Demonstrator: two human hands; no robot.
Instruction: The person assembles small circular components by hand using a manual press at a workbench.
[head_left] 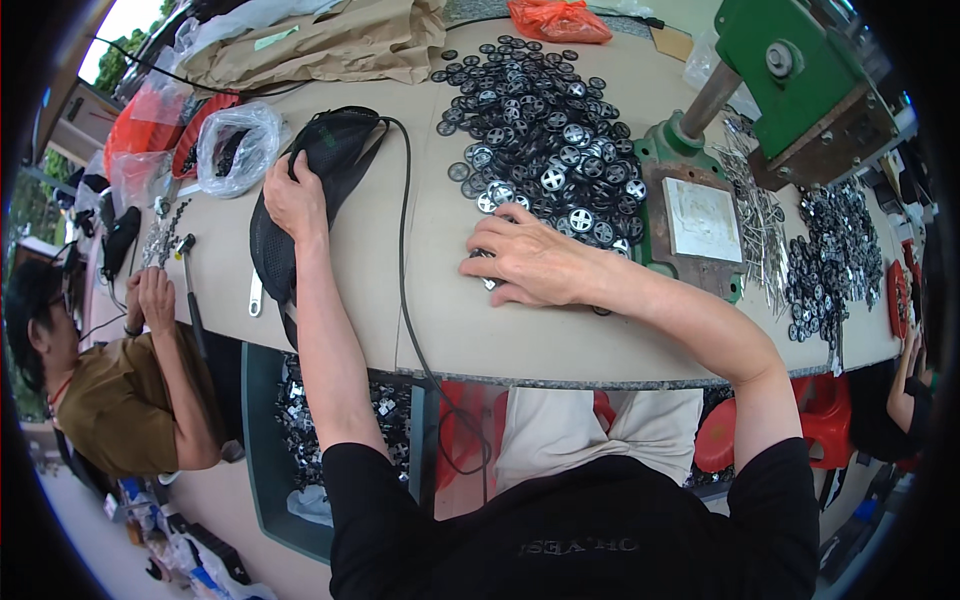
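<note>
My left hand [296, 200] lies on a black mesh bag [345, 130], its fingers bent and gripping the fabric. A thin dark cable [404, 230] runs from beside the bag down over the table's front edge. At the near side of a heap of small black wheels with silver spokes [560, 140], my right hand [530, 262] is closed, palm down. Between its thumb and fingers shows a small black and silver wheel [487, 268], mostly covered by the hand.
A green hand press [690, 150] with a pale plate stands right of the heap. Metal rods [752, 190] and more dark parts [835, 250] lie beyond it. A hammer [190, 290], clear plastic bag [238, 150] and co-worker [130, 390] are left. Below sits a green bin [262, 470].
</note>
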